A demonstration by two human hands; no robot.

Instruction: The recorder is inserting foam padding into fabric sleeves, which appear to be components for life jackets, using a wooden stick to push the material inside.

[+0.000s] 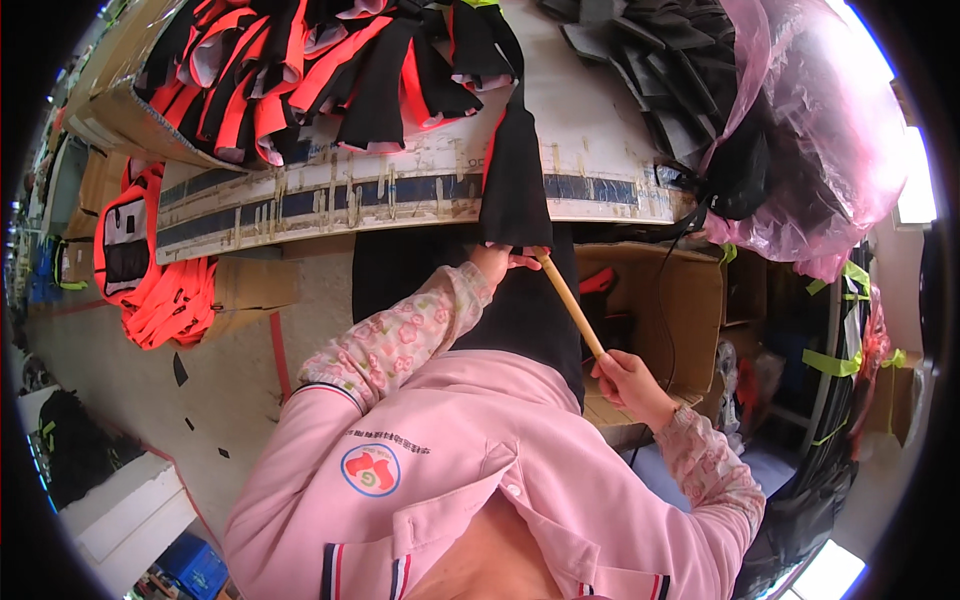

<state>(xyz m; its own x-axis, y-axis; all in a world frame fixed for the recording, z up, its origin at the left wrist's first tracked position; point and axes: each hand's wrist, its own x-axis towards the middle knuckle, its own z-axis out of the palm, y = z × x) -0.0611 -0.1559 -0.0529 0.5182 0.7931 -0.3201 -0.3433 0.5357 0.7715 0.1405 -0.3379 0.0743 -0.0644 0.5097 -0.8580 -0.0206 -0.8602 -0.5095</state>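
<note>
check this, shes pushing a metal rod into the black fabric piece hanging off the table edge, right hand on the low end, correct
Not quite. The head view shows a wooden stick, not a metal rod. The rest holds: the right hand grips its lower end, and the left hand holds the black fabric piece at the table edge.

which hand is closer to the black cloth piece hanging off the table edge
Left. The left hand grips the black cloth piece at its lower end; the right hand holds the wooden stick lower down.

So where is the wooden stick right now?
In the head view the wooden stick is right of centre, just below the table edge. The right hand grips its lower end, and its top end meets the left hand at the hanging black cloth.
</note>
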